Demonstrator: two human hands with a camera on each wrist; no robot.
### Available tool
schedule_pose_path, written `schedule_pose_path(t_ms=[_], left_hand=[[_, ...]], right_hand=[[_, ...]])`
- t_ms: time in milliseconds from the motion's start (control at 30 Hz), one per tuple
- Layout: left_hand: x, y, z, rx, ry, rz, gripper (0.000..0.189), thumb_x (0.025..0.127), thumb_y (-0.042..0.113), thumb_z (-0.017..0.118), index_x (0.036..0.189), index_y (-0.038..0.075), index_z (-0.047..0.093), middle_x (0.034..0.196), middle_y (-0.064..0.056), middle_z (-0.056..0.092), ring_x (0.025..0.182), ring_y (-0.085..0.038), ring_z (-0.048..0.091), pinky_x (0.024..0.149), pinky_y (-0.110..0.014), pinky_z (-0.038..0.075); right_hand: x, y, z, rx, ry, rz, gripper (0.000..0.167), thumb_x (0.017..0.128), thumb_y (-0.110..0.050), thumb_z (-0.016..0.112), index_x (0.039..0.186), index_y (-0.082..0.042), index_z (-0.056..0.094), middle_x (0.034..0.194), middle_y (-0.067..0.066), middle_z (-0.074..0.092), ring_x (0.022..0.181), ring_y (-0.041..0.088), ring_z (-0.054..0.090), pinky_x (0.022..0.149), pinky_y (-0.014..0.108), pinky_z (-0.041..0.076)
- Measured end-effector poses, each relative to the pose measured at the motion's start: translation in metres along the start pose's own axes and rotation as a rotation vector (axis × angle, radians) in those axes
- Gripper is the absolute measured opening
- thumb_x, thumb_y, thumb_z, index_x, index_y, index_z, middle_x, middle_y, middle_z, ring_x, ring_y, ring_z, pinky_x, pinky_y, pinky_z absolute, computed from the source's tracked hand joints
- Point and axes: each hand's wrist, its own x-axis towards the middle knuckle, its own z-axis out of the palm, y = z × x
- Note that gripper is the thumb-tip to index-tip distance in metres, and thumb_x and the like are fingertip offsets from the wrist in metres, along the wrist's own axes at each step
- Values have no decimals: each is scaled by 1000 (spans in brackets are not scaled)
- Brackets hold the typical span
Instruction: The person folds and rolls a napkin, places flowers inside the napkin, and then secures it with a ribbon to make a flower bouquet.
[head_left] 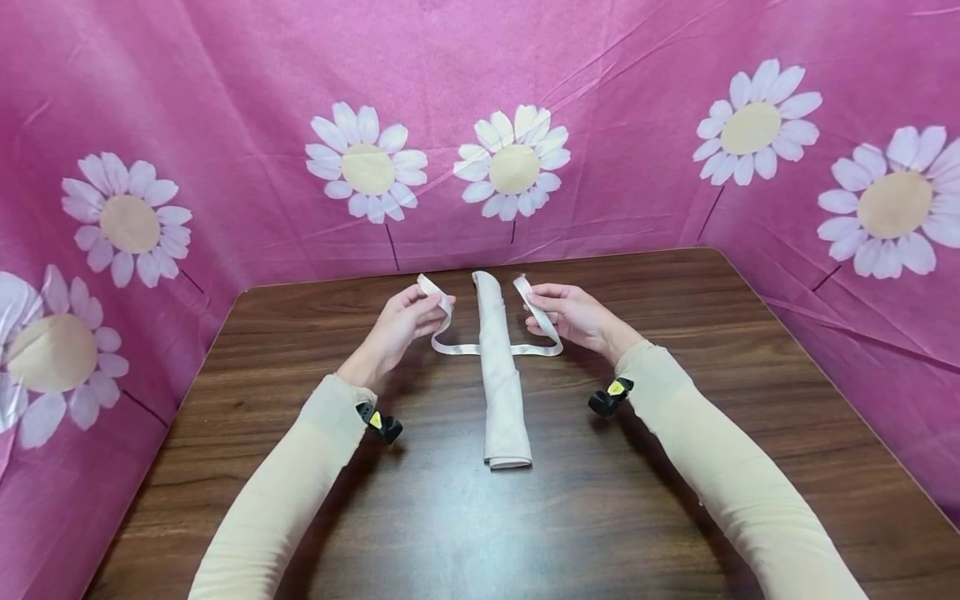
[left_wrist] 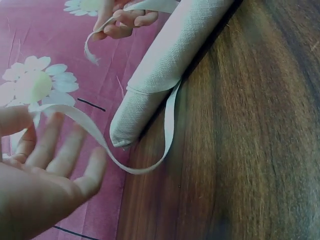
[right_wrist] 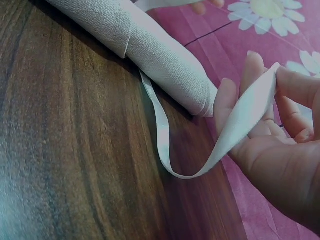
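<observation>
A rolled off-white cloth (head_left: 497,358) lies lengthwise in the middle of the wooden table, its near end showing folded layers. A white ribbon (head_left: 457,349) passes beneath the roll and comes out on both sides. To the left of the roll, my left hand (head_left: 401,321) pinches one end of the ribbon between thumb and fingers. My right hand (head_left: 573,317) pinches the other end on the right side. Both ends are raised, and the ribbon (left_wrist: 142,171) hangs in a slack loop in the left wrist view. A similar loop of ribbon (right_wrist: 187,176) shows in the right wrist view.
The dark wooden table (head_left: 480,533) has a pink cloth backdrop (head_left: 450,50) with large white daisies around its back and sides. Black wrist cameras hang below each sleeve, the left camera (head_left: 382,423) and the right camera (head_left: 609,398).
</observation>
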Motion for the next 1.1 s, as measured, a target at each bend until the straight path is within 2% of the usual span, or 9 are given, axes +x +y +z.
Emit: schedule_pose_path(t_ms=[67, 133, 267, 400, 567, 667, 833, 933, 1100], left_hand=[[0, 1, 1, -23, -14, 26, 15, 106, 16, 55, 115, 4, 59, 116, -17, 72, 116, -29, 66, 100, -41, 49], [0, 1, 1, -27, -36, 37, 15, 106, 17, 55, 113, 4, 59, 113, -23, 71, 108, -28, 70, 96, -38, 51], [0, 1, 5, 9, -73, 34, 15, 104, 15, 59, 111, 2, 61, 104, -27, 70, 94, -27, 72, 88, -36, 54], [0, -1, 8, 79, -78, 17, 19, 101, 15, 64, 114, 1, 67, 106, -24, 71, 98, -30, 71, 84, -35, 55], [-2, -2, 12, 133, -88, -9, 25, 99, 14, 68, 119, -1, 69, 112, -26, 69, 95, -22, 71, 79, -32, 56], [-3, -3, 13, 147, -94, -11, 25, 98, 13, 69, 118, -2, 70, 104, -19, 73, 86, -16, 69, 76, -30, 55], [-3, -6, 17, 156, -121, -20, 26, 97, 12, 71, 117, -5, 71, 85, -1, 71, 74, -11, 62, 69, -26, 50], [-2, -8, 20, 164, -137, -37, 29, 96, 10, 71, 118, -9, 68, 81, 0, 68, 70, -11, 56, 66, -25, 46], [-3, -10, 24, 187, -144, -64, 28, 96, 7, 70, 118, -10, 69, 86, -2, 69, 72, -10, 57, 64, -22, 47]], right_hand=[[0, 0, 1, 0, 0, -5, 12, 104, -6, 56, 107, -9, 67, 98, 10, 67, 75, 20, 71, 80, 35, 59], [0, 0, 2, -5, 2, -5, 13, 104, -5, 56, 106, -11, 68, 98, 10, 67, 74, 19, 70, 78, 35, 59], [0, 0, 3, -21, 9, -5, 15, 104, -4, 56, 109, -11, 68, 100, 10, 66, 72, 18, 69, 78, 34, 59], [1, 1, 4, -52, -3, -6, 16, 104, -3, 56, 114, -9, 67, 100, 10, 68, 73, 17, 69, 80, 35, 59], [1, 3, 7, -115, -32, 1, 20, 102, -4, 60, 121, -4, 66, 100, 6, 70, 74, 17, 68, 82, 35, 58], [1, 3, 10, -143, -37, 0, 21, 101, -4, 61, 121, -1, 66, 101, 6, 70, 73, 16, 67, 80, 33, 58], [1, 5, 11, -164, -48, -14, 22, 100, -1, 61, 121, 3, 65, 109, 15, 68, 76, 17, 68, 82, 32, 58], [3, 8, 13, -203, -58, -15, 27, 100, -1, 62, 125, 6, 65, 114, 17, 68, 79, 17, 68, 84, 33, 57], [6, 13, 18, -306, -65, -17, 33, 100, -2, 62, 131, 9, 60, 110, 9, 72, 84, 15, 68, 80, 30, 57]])
